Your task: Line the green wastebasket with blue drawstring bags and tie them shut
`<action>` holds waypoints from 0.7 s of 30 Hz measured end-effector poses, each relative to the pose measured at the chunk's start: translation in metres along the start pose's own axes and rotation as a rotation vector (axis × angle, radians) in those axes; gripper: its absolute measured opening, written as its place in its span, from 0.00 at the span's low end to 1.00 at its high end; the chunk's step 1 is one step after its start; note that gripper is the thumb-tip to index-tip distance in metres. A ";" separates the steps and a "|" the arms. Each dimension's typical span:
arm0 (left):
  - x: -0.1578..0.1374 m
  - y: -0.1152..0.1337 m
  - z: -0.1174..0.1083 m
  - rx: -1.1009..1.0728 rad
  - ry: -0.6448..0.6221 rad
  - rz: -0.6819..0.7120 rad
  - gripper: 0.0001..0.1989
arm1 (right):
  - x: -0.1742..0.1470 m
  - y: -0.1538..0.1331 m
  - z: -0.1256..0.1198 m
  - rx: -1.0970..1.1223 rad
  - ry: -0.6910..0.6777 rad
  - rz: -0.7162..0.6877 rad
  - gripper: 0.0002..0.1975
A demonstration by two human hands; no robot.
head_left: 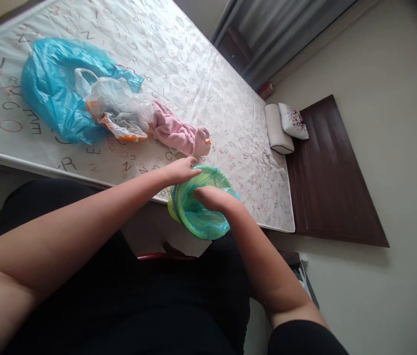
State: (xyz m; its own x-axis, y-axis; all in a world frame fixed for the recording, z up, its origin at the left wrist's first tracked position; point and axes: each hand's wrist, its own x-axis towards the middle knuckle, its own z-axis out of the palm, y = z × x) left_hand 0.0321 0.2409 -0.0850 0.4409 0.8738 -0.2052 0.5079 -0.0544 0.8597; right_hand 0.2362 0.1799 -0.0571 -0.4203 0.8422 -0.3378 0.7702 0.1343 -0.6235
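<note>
A green waste bin (173,209) with a thin blue-green bag lining it (208,224) is held tilted in front of me, its mouth facing up toward me. My left hand (182,170) grips the rim on the far left side, over the edge of the liner. Inside the mouth is my right hand (213,198), against the liner, its fingers mostly hidden from me. Just beyond the bin, a pink cloth (176,129) lies bunched on the mattress (226,106).
Left on the mattress lie a blue plastic bag (51,88) and a white-and-orange plastic bag (119,101) with grey stuff inside. A bolster (277,129) and a flowered pillow (292,121) rest by the dark headboard (336,182). Grey curtains (275,37) hang behind.
</note>
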 end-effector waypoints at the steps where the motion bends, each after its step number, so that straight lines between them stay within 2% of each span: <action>1: 0.000 0.000 -0.002 0.024 0.016 0.000 0.32 | -0.009 -0.002 -0.011 -0.060 0.007 -0.001 0.05; 2: -0.001 0.000 -0.004 0.054 0.031 -0.008 0.32 | -0.021 -0.002 -0.019 -0.103 0.110 -0.002 0.07; 5: -0.002 0.002 -0.013 0.144 0.077 -0.066 0.34 | -0.063 0.018 -0.029 -0.196 0.686 0.084 0.16; 6: -0.002 0.002 -0.016 0.162 0.085 -0.082 0.34 | -0.075 0.030 -0.025 -0.206 0.851 0.172 0.16; 8: -0.001 0.001 -0.020 0.182 0.079 -0.089 0.33 | -0.094 0.055 -0.008 -0.055 1.018 0.418 0.19; 10: 0.000 -0.003 -0.022 0.197 0.051 -0.075 0.32 | -0.102 0.077 0.014 0.318 0.995 0.628 0.23; 11: 0.000 -0.006 -0.022 0.211 0.039 -0.072 0.32 | -0.103 0.084 0.025 0.540 0.938 0.677 0.23; 14: 0.001 -0.014 -0.023 0.275 0.007 -0.094 0.33 | -0.100 0.090 0.048 1.058 0.745 0.647 0.19; 18: 0.007 -0.027 -0.037 0.311 0.005 -0.146 0.33 | -0.092 0.083 0.055 1.233 0.728 0.577 0.12; 21: 0.013 -0.043 -0.060 0.345 0.182 -0.278 0.32 | -0.084 0.082 0.053 1.291 0.747 0.525 0.12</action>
State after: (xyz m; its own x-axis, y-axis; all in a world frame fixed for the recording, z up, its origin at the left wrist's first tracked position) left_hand -0.0290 0.2840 -0.0968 0.1322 0.9468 -0.2934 0.8178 0.0631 0.5720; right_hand 0.3089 0.0919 -0.1171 0.3728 0.7589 -0.5339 -0.3263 -0.4314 -0.8411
